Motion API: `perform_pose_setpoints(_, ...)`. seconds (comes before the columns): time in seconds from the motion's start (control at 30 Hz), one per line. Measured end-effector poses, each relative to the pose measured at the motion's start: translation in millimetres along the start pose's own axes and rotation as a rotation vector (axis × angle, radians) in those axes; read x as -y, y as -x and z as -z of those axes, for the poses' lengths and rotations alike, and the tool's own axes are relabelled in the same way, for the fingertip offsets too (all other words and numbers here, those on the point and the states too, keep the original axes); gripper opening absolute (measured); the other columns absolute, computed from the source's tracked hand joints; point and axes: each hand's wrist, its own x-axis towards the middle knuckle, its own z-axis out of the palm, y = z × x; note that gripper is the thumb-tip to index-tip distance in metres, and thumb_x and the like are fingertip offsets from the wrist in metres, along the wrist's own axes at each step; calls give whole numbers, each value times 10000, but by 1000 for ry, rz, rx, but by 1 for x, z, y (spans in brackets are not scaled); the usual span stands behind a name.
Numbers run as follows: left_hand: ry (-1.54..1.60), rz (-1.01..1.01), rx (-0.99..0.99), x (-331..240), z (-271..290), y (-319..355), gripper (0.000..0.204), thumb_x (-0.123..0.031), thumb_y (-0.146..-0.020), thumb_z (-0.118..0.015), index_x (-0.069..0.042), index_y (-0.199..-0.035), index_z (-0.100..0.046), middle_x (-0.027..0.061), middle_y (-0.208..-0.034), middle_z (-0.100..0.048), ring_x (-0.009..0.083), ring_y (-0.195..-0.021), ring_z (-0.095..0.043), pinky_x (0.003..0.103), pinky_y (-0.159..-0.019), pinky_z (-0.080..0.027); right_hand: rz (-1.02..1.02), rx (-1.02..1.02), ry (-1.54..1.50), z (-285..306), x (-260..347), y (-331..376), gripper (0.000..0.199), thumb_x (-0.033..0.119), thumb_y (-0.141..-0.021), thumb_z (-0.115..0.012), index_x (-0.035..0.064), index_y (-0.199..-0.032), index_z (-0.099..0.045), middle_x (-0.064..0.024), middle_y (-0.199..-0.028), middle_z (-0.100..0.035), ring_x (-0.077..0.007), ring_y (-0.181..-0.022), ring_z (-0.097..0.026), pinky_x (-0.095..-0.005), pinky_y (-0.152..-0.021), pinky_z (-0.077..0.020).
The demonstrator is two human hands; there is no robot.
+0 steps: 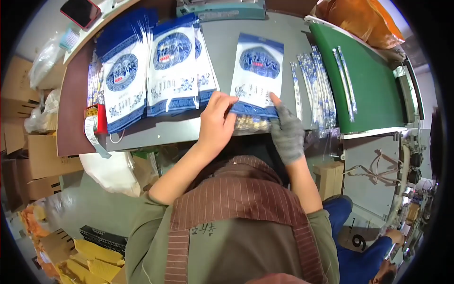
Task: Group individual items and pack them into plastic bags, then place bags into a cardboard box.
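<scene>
A white and blue printed pouch (257, 71) lies on the grey table in front of me. My bare left hand (217, 120) pinches its lower left corner, thumb and fingers closed at the edge. On the lower right corner presses the thumb of my right hand (287, 135), which wears a grey glove; its other fingers are partly hidden under the pouch. A bundle of slim sticks with gold-coloured ends (250, 124) shows at the pouch's lower edge; whether they are inside or beneath it I cannot tell. Right of the pouch lie several slim blue-and-white wrapped sticks (316, 90).
Stacks of matching pouches (172, 71) cover the table's left side, beside a red tape holder (96, 119). A green conveyor belt (373, 80) with two wrapped sticks (345, 83) runs along the right. A teal box (222, 10) stands at the back. Another person's blue-clad leg (364, 258) shows lower right.
</scene>
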Motion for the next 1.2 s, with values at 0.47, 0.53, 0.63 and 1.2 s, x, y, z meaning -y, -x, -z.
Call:
perform_pose_setpoints(0.47, 207, 143, 261, -139, 93, -147, 79, -45, -786, -591, -16, -839, -643, 22, -647, -593, 45, -495, -520, 182, -414, -322, 231, 51, -319, 156, 104, -93, 244, 78, -848, -571, 63, -1040, -720, 2, -621, -604, -45, -514, -508, -205, -479, -417)
perform_pose_setpoints(0.53, 221, 155, 233, -146, 104, -146, 90, -46, -751, -592, 2, -804, -647, 41, -645, -599, 83, -496, -541, 225, -442, -359, 159, 114, -376, 166, 107, -98, 256, 57, -864, -528, 49, -1037, -717, 25, -617, -587, -19, -500, -477, -171, -466, -393)
perform_pose_setpoints(0.63, 264, 240, 242, -138, 105, -148, 115, -41, -722, -591, 17, -781, -671, 70, -672, -622, 126, -499, -569, 268, -472, -402, 154, 92, -452, 150, 92, -111, 266, 59, -847, -531, 55, -1036, -719, 34, -622, -576, -17, -499, -459, -176, -454, -360)
perform_pose_setpoints(1.2, -338, -366, 265, -83, 84, -161, 790, -472, -735, -739, 29, -1298, -502, 234, -1342, -493, 356, -1243, -481, 394, -1062, -364, -7, 254, -628, 122, 78, -198, 291, 97, -885, -521, 90, -1125, -685, 8, -589, -588, -30, -485, -516, -182, -439, -411)
